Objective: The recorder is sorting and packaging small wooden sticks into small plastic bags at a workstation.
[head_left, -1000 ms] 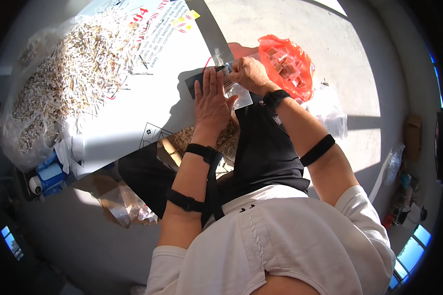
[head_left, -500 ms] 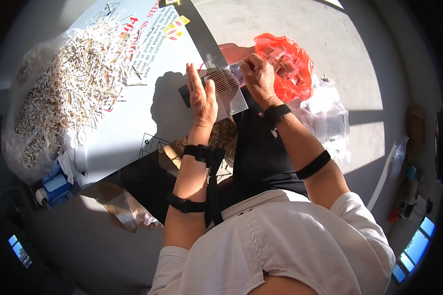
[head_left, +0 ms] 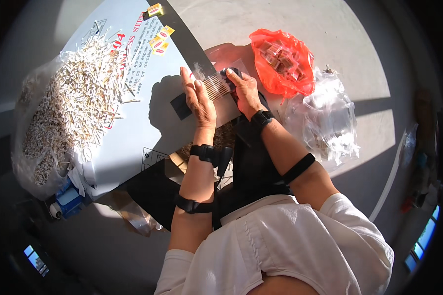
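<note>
My left hand and my right hand are close together over the near edge of a pale blue printed sheet. Between them is a row of thin pale sticks lying side by side on a clear plastic piece. My left hand is flat with straight fingers, pressed against the left side of the row. My right hand curls over its right end and grips it. A big loose heap of the same sticks covers the sheet's left part.
An orange plastic bag of small brown boxes lies right of my hands, with crumpled clear bags below it. Small yellow-red boxes sit at the sheet's top, a dark square by my left hand, a blue object lower left.
My hands have come down from a raised position to the sheet's edge. My left hand, which drew apart and opened, now presses against the row of sticks.
</note>
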A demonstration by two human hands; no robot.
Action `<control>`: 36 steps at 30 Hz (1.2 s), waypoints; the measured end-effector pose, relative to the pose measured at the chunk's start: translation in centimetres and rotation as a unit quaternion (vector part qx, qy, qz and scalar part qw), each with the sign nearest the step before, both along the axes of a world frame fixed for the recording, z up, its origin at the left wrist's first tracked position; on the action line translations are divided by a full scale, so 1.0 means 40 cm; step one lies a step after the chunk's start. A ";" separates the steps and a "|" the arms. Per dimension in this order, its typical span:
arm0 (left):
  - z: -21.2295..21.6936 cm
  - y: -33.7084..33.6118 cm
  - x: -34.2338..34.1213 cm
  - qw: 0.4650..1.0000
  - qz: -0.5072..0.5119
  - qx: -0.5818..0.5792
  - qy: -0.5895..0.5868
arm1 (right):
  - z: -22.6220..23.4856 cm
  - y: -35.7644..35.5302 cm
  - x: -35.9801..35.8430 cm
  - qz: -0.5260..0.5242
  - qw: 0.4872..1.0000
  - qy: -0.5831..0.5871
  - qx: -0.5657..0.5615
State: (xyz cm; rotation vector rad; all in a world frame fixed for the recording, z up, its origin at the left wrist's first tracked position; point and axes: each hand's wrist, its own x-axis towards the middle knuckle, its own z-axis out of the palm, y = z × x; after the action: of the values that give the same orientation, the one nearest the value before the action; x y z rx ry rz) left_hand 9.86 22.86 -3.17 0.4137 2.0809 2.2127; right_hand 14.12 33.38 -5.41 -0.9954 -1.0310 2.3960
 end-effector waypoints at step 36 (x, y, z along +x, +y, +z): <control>0.006 -0.111 -0.649 0.805 0.036 -0.590 0.053 | -0.006 -0.031 0.001 0.005 0.998 0.032 -0.058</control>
State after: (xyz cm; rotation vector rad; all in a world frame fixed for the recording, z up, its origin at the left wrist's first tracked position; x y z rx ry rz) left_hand -16.11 18.41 -2.91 0.3026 2.9827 0.5324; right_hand 14.17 32.12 -5.66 -0.9467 -0.8865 2.5030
